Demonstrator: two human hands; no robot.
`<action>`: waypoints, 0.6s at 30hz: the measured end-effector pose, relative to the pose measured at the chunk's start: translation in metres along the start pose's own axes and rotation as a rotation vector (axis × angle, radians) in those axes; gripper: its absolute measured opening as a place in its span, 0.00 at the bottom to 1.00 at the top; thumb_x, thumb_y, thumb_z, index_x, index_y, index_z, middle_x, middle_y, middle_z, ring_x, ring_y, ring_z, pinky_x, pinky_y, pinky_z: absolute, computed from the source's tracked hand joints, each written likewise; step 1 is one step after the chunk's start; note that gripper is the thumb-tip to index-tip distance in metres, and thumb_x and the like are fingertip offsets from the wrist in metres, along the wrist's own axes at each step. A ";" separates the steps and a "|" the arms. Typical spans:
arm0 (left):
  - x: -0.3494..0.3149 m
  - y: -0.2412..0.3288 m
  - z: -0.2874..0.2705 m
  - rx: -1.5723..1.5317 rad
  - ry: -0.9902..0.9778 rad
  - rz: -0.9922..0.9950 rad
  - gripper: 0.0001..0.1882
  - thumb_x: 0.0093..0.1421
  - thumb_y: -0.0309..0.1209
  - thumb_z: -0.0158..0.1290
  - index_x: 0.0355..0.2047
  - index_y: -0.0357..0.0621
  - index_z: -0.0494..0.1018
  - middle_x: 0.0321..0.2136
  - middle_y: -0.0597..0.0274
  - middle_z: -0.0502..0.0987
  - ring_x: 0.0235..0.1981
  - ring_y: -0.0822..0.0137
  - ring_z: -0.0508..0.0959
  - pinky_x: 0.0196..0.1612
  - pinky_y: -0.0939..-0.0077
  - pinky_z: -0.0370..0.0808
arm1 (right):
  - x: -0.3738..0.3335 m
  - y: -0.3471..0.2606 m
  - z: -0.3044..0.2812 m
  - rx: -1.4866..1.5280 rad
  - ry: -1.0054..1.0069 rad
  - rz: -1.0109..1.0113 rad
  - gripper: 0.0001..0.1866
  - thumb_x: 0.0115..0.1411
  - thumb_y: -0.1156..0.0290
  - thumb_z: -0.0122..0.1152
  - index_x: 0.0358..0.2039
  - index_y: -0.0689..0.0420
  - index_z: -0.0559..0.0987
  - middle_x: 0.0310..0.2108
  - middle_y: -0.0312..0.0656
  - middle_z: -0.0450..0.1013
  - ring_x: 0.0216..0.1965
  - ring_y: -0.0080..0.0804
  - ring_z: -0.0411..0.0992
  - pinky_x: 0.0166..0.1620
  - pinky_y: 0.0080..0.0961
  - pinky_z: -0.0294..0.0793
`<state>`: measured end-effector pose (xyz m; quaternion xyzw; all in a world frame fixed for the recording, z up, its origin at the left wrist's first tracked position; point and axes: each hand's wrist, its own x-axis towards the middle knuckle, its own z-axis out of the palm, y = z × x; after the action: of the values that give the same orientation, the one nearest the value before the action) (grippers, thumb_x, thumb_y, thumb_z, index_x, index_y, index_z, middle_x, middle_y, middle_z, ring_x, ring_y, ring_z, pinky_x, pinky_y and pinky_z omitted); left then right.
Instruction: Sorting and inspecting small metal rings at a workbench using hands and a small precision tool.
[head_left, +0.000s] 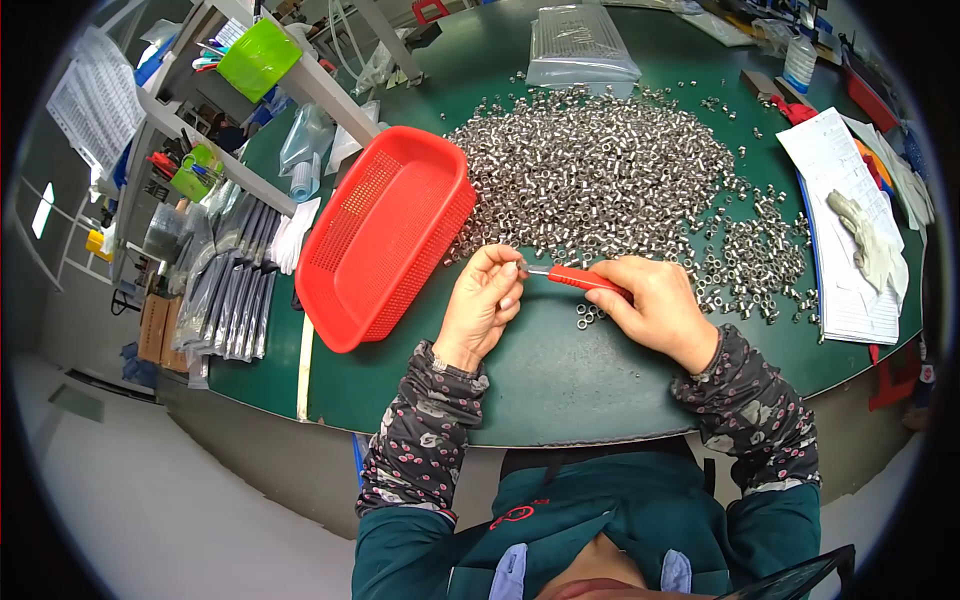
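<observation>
My left hand (485,308) pinches a small metal ring (521,266) between thumb and fingertips, partly hidden by the fingers. My right hand (655,308) is closed round a red-handled tool (580,279) with a slim metal shaft. The shaft points left and its tip meets the ring in my left hand. Just beyond both hands spreads a large heap of small silvery metal rings (600,165). A few loose rings (588,315) lie on the table below the tool.
A red perforated plastic basket (385,230) stands left of the heap on the green table (540,390). Clear plastic trays (580,45) are stacked at the back. Papers (850,230) with a glove (865,240) on them lie at right; bagged packs (230,290) at left.
</observation>
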<state>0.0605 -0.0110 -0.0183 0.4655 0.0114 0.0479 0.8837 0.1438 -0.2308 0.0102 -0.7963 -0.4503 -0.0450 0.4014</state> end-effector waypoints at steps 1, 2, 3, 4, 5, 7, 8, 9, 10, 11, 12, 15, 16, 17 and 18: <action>0.000 0.000 0.001 0.000 0.000 0.001 0.06 0.63 0.25 0.48 0.40 0.44 0.69 0.32 0.63 0.72 0.17 0.82 0.61 0.13 0.93 0.55 | 0.000 -0.001 0.000 0.000 0.000 -0.001 0.14 0.55 0.59 0.59 0.34 0.56 0.79 0.24 0.43 0.73 0.25 0.42 0.74 0.28 0.36 0.71; 0.000 0.000 0.001 0.000 0.012 0.003 0.06 0.63 0.25 0.48 0.40 0.44 0.69 0.32 0.63 0.72 0.17 0.82 0.61 0.14 0.92 0.55 | 0.001 -0.002 -0.001 0.003 -0.026 0.008 0.14 0.55 0.59 0.59 0.34 0.56 0.79 0.24 0.43 0.74 0.26 0.42 0.74 0.28 0.36 0.71; 0.000 0.000 0.003 -0.001 0.023 0.003 0.06 0.63 0.25 0.48 0.40 0.43 0.69 0.32 0.63 0.72 0.17 0.82 0.61 0.14 0.92 0.55 | 0.001 -0.002 -0.002 0.005 -0.051 0.018 0.14 0.56 0.59 0.59 0.34 0.56 0.79 0.24 0.43 0.74 0.26 0.42 0.74 0.29 0.36 0.71; 0.000 0.001 0.004 -0.003 0.021 0.003 0.06 0.63 0.25 0.48 0.40 0.43 0.69 0.32 0.63 0.72 0.17 0.82 0.61 0.14 0.92 0.55 | 0.000 -0.001 -0.002 0.003 -0.051 0.019 0.14 0.56 0.59 0.59 0.34 0.56 0.79 0.24 0.43 0.74 0.26 0.42 0.74 0.29 0.36 0.71; 0.000 0.001 0.005 0.003 0.022 0.004 0.06 0.62 0.25 0.49 0.40 0.42 0.69 0.31 0.64 0.73 0.17 0.83 0.61 0.14 0.92 0.55 | 0.000 0.000 -0.002 0.013 -0.055 0.026 0.14 0.56 0.59 0.58 0.34 0.56 0.79 0.24 0.43 0.74 0.26 0.42 0.74 0.29 0.36 0.71; -0.001 0.001 0.004 0.009 0.028 0.007 0.06 0.62 0.25 0.50 0.39 0.41 0.69 0.30 0.65 0.73 0.17 0.83 0.62 0.15 0.92 0.55 | 0.000 0.001 -0.001 0.025 -0.062 0.031 0.14 0.56 0.59 0.58 0.34 0.56 0.80 0.24 0.43 0.74 0.26 0.42 0.74 0.29 0.36 0.71; -0.001 0.000 0.004 0.014 0.034 0.007 0.06 0.62 0.25 0.50 0.39 0.41 0.69 0.30 0.65 0.73 0.17 0.83 0.62 0.15 0.93 0.55 | 0.001 0.000 -0.001 0.014 -0.058 0.019 0.14 0.55 0.61 0.59 0.35 0.57 0.80 0.25 0.43 0.74 0.25 0.42 0.74 0.29 0.34 0.71; -0.001 0.000 0.004 0.019 0.039 0.008 0.06 0.62 0.25 0.50 0.39 0.41 0.69 0.30 0.65 0.73 0.17 0.83 0.62 0.16 0.93 0.56 | 0.001 0.000 -0.002 0.002 -0.053 0.007 0.13 0.55 0.62 0.60 0.36 0.58 0.80 0.25 0.44 0.74 0.25 0.42 0.73 0.28 0.33 0.71; -0.001 0.000 0.003 0.018 0.040 0.008 0.06 0.62 0.25 0.50 0.39 0.41 0.69 0.30 0.65 0.73 0.17 0.83 0.62 0.16 0.93 0.56 | 0.001 0.000 -0.001 0.001 -0.053 0.007 0.13 0.55 0.62 0.60 0.36 0.58 0.80 0.25 0.44 0.74 0.25 0.42 0.73 0.28 0.33 0.71; -0.001 0.000 0.002 0.014 0.035 0.009 0.06 0.62 0.25 0.50 0.39 0.41 0.69 0.29 0.65 0.73 0.17 0.83 0.62 0.16 0.93 0.56 | 0.001 0.001 -0.001 -0.017 -0.038 -0.004 0.13 0.54 0.63 0.60 0.36 0.58 0.80 0.24 0.44 0.74 0.24 0.41 0.73 0.28 0.33 0.71; -0.001 -0.001 0.002 0.011 0.030 0.009 0.06 0.62 0.25 0.51 0.40 0.42 0.69 0.29 0.65 0.73 0.17 0.83 0.62 0.16 0.93 0.56 | 0.000 0.001 -0.001 -0.035 -0.023 -0.015 0.13 0.54 0.63 0.60 0.36 0.58 0.80 0.24 0.43 0.73 0.24 0.41 0.73 0.27 0.33 0.71; -0.001 -0.001 0.001 0.011 0.038 0.002 0.07 0.62 0.25 0.51 0.40 0.41 0.70 0.29 0.65 0.73 0.17 0.84 0.62 0.16 0.93 0.56 | 0.000 0.000 -0.002 -0.080 -0.005 -0.051 0.13 0.54 0.63 0.61 0.35 0.58 0.79 0.23 0.43 0.72 0.24 0.41 0.72 0.27 0.33 0.70; -0.001 -0.001 0.000 0.011 0.038 0.002 0.07 0.62 0.25 0.51 0.40 0.41 0.70 0.29 0.65 0.73 0.17 0.84 0.62 0.16 0.93 0.56 | 0.000 0.001 -0.001 -0.080 -0.006 -0.051 0.13 0.54 0.63 0.61 0.35 0.58 0.79 0.23 0.43 0.72 0.24 0.41 0.72 0.27 0.33 0.70; -0.001 -0.002 -0.001 0.003 0.033 -0.002 0.07 0.62 0.26 0.51 0.40 0.41 0.70 0.29 0.64 0.74 0.17 0.84 0.62 0.16 0.93 0.56 | 0.000 0.002 0.000 -0.100 0.001 -0.058 0.13 0.54 0.63 0.61 0.35 0.58 0.79 0.23 0.42 0.72 0.24 0.41 0.72 0.26 0.33 0.70; -0.001 -0.002 -0.001 -0.005 0.026 -0.005 0.07 0.62 0.26 0.51 0.40 0.40 0.70 0.29 0.64 0.74 0.17 0.84 0.62 0.16 0.93 0.56 | 0.000 0.002 0.000 -0.122 0.010 -0.063 0.13 0.54 0.63 0.61 0.36 0.58 0.79 0.23 0.42 0.72 0.23 0.41 0.72 0.26 0.34 0.70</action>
<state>0.0598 -0.0110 -0.0209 0.4626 0.0240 0.0516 0.8848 0.1457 -0.2315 0.0092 -0.8043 -0.4697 -0.0888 0.3528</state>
